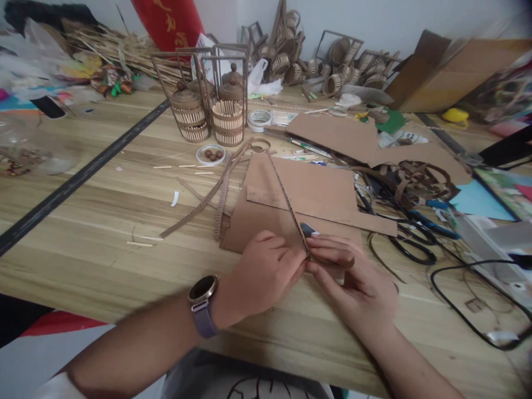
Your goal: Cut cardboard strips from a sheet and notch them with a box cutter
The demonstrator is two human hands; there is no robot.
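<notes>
A long narrow cardboard strip [287, 200], its corrugated edge showing, slants over the cardboard sheets. Its near end is pinched by my left hand [266, 271], which is closed, with a watch [203, 291] on the wrist. My right hand [357, 282] meets the left at that same end, thumb and fingers pressed together on the strip; part of it bends back beneath the right fingers. Behind the hands lie a large cardboard sheet [241, 221] and a second cardboard piece [320, 180]. A small dark-tipped object [308, 228] shows just above the right fingertips.
Small stick-sided baskets [228, 123] in frames stand behind, near a dish of brown beads [213, 155] and tape rolls [260, 120]. Black-handled scissors [415, 244], coiled strips [424, 180] and a black cable [436, 271] lie right. A cardboard box [453, 75] sits at the back right.
</notes>
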